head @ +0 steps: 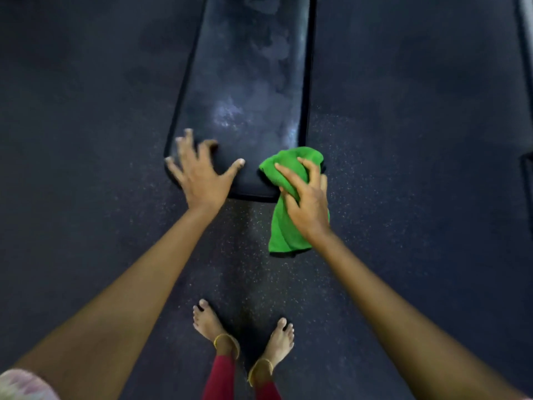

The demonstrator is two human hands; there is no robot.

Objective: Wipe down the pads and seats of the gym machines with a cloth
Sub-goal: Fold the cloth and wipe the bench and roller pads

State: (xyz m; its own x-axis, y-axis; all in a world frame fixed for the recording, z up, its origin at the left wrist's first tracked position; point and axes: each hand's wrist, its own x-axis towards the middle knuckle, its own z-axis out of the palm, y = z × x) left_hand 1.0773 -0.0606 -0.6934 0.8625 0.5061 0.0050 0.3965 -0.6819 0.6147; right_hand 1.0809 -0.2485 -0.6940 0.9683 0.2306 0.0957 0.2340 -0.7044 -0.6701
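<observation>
Bench pad (245,90) lengthwise away from feet (242,333)

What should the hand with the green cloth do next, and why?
Probably sweep the green cloth forward along the bench pad. The right hand grips it at the pad's near right corner, the left hand rests spread on the near end, and pale smudges still mark the surface ahead.

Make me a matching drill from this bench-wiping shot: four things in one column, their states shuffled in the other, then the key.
Things:
1. left hand
2. right hand
3. cloth
4. bench pad

States:
A. black, with pale smears
B. green, bunched, part hanging off the pad's near corner
C. fingers spread, resting on the pad's near end
D. gripping the cloth

Pairs: 1-C, 2-D, 3-B, 4-A
</observation>
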